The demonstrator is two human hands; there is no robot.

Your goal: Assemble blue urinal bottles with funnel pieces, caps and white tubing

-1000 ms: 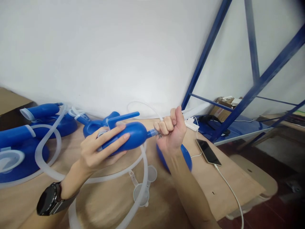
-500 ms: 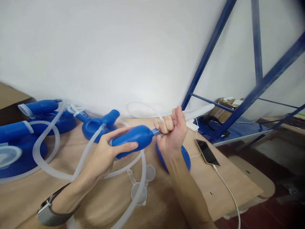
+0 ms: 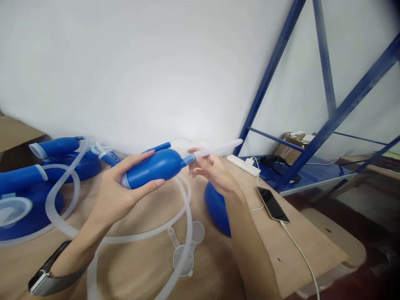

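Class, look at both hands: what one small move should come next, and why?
Probably, the right hand should ease the dark ring toward the blue bottle: the ring appears to circle the translucent tube near the bottle's narrow end, and the left hand holds the bottle.

I can't see most left fingers (image 3: 137, 160) behind the blue bulb (image 3: 156, 166); leftmost vessel (image 3: 37, 212), clear hose (image 3: 189, 227) cut by frame edges.

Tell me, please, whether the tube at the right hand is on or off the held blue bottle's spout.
On: the translucent tube is sleeved over the spout, whose blue shows through. How far, I cannot tell.
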